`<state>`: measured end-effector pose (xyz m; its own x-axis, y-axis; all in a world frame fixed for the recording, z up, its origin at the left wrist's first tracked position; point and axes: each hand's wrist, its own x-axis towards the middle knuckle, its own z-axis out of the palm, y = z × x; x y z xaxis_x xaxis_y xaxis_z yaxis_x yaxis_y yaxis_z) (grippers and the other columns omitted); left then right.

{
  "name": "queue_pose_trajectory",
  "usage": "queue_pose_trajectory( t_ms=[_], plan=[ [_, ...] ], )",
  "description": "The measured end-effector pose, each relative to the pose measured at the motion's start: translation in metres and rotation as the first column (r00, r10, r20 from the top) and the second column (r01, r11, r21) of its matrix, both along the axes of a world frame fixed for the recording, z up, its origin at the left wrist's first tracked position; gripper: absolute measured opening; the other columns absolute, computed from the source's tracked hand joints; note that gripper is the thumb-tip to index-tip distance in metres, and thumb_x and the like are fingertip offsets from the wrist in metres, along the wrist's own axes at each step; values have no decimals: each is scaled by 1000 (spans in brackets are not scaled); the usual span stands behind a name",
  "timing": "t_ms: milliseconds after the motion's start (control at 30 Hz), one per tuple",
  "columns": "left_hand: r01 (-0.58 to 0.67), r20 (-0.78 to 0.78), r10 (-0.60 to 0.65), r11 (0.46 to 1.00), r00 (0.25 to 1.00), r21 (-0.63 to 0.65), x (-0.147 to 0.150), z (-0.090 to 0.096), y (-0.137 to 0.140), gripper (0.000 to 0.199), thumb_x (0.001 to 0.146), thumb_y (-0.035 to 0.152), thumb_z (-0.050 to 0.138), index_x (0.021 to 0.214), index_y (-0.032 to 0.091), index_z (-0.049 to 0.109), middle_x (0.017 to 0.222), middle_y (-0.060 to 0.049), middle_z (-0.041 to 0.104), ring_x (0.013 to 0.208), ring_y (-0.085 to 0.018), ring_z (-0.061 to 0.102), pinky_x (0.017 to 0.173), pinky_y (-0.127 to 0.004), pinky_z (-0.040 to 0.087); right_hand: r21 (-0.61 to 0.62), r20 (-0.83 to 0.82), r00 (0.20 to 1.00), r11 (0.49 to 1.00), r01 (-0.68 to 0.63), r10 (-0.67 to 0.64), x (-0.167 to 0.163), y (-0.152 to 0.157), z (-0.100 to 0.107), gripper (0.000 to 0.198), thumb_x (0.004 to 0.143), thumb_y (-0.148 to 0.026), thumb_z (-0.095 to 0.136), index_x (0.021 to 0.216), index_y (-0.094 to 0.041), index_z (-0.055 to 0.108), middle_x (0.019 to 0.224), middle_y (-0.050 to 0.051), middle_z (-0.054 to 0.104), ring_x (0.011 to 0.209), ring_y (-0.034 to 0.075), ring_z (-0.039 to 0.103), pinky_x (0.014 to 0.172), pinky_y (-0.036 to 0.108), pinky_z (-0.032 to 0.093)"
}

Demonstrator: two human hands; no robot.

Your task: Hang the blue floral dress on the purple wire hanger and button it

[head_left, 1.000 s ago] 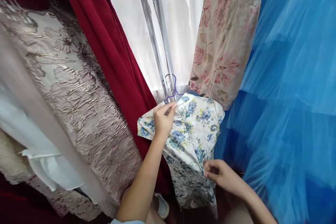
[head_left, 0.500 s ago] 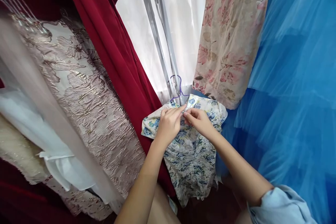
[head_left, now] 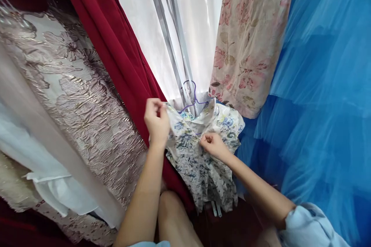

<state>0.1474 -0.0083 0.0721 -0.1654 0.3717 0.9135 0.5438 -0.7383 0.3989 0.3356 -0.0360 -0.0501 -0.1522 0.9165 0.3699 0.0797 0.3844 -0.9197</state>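
Observation:
A white blouse with blue and yellow flowers [head_left: 188, 162] hangs on a purple hanger [head_left: 194, 98], its neckline spread apart. Up at the blouse's left shoulder edge, my left hand [head_left: 158, 121] has its fingers curled together, slightly blurred, pinching the cloth there. At the middle of the front opening, below the neckline, my right hand [head_left: 213, 144] is closed in a pinch on the blouse's edge. The hanger's hook stands in front of a grey metal pole.
Grey metal poles [head_left: 174, 38] rise before a white curtain [head_left: 139, 19]. Dark red cloth [head_left: 113, 58] and a pinkish textured garment [head_left: 87, 96] hang to the left. On the right hang a beige floral garment [head_left: 246, 46] and a blue tulle dress [head_left: 319, 85].
My hands were together at the blouse's neckline and have parted. The left has gone left and up to the shoulder; the right has dropped slightly. The neckline is spread wider.

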Motion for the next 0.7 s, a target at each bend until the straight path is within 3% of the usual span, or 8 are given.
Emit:
queue_pose_trajectory(
  t_ms=[100, 233, 367, 467, 533, 600, 633, 700],
  plan=[
    [46, 90, -38, 995, 995, -87, -49, -5, 22, 12, 83, 15, 56, 90, 19, 48, 77, 3, 51, 69, -10, 56, 67, -19, 44, -55, -51, 997, 997, -60, 57, 7, -15, -16, 27, 82, -30, 59, 59, -21, 47, 47, -4, 51, 45, 11, 46, 48, 23, 33],
    [84, 219, -29, 965, 975, -248, -98, -60, 31, 16, 79, 21, 58, 88, 20, 45, 71, 4, 49, 62, -10, 50, 59, -18, 40, -96, -50, 994, 990, -101, 97, 15, -27, -24, 24, 79, -24, 59, 58, -20, 48, 46, -5, 52, 43, 10, 44, 47, 22, 31],
    [58, 203, 32, 905, 979, -421, -95, -132, 14, 11, 80, 24, 56, 85, 20, 47, 72, 2, 52, 65, -12, 53, 63, -21, 43, -192, 56, 989, 974, -121, 134, 22, -24, -39, 21, 77, -20, 53, 56, -20, 49, 44, -4, 52, 43, 10, 44, 47, 22, 30],
    [166, 178, -86, 850, 980, -499, -65, -165, -5, 11, 82, 26, 57, 85, 19, 50, 75, 0, 58, 70, -14, 58, 66, -23, 45, -202, 289, 952, 978, -43, 101, 29, -24, -53, 16, 76, -21, 56, 60, -18, 55, 50, -1, 57, 48, 12, 48, 50, 24, 34],
    [263, 159, -210, 814, 965, -519, -35, -168, -19, 8, 85, 25, 56, 85, 19, 51, 78, -1, 61, 76, -15, 61, 71, -24, 47, -123, 414, 910, 990, 70, -13, 31, -28, -57, 8, 71, -21, 64, 78, -17, 63, 65, 1, 64, 57, 15, 54, 56, 26, 39],
    [351, 109, -348, 773, 931, -529, -3, -158, -35, 3, 88, 22, 54, 88, 19, 53, 83, -2, 63, 82, -16, 63, 76, -25, 48, 29, 421, 895, 989, 146, -144, 28, -33, -54, 40, 64, -15, 68, 104, -16, 62, 92, 7, 68, 79, 21, 61, 71, 31, 45],
    [388, 66, -419, 754, 905, -530, 13, -150, -42, 3, 89, 21, 52, 90, 19, 54, 86, -2, 64, 83, -16, 64, 78, -26, 48, 110, 389, 905, 984, 140, -172, 25, -35, -51, 51, 63, -11, 66, 113, -16, 59, 104, 9, 66, 91, 24, 61, 80, 34, 46],
    [431, -38, -525, 736, 850, -521, 40, -133, -53, 7, 91, 19, 50, 90, 19, 57, 88, -2, 64, 85, -16, 63, 80, -26, 48, 210, 321, 942, 977, 29, -97, 20, -36, -44, 52, 64, -6, 60, 115, -17, 59, 113, 10, 63, 105, 26, 58, 91, 36, 44]
  ],
)
